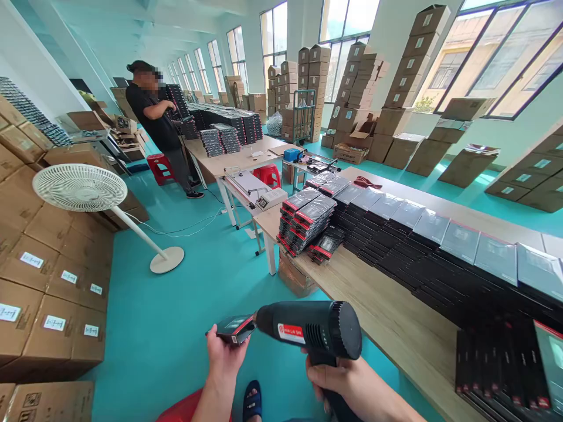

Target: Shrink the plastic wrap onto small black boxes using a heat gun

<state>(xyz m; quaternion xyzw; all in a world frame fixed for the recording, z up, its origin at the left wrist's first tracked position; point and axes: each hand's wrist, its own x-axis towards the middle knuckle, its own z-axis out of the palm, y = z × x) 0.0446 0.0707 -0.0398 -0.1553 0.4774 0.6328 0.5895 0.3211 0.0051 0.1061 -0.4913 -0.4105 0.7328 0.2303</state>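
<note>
A small flat black box with a red edge (235, 329), wrapped in shiny film, lies in my left hand (226, 353), gripped between thumb and fingers and tilted. My right hand (332, 375) is wrapped round the handle of a black heat gun (308, 328) with a red and white label. The gun's nozzle points left, at the right end of the box; whether they touch is hard to tell. Both hands are in front of the wooden table (352, 281), above the floor.
Stacks of wrapped boxes (308, 214) and long rows of black boxes (413, 258) cover much of the table at right. A white fan (81, 187) and stacked cartons (48, 293) stand at left. Another person (153, 111) stands by the far table. A red stool (185, 407) is below me.
</note>
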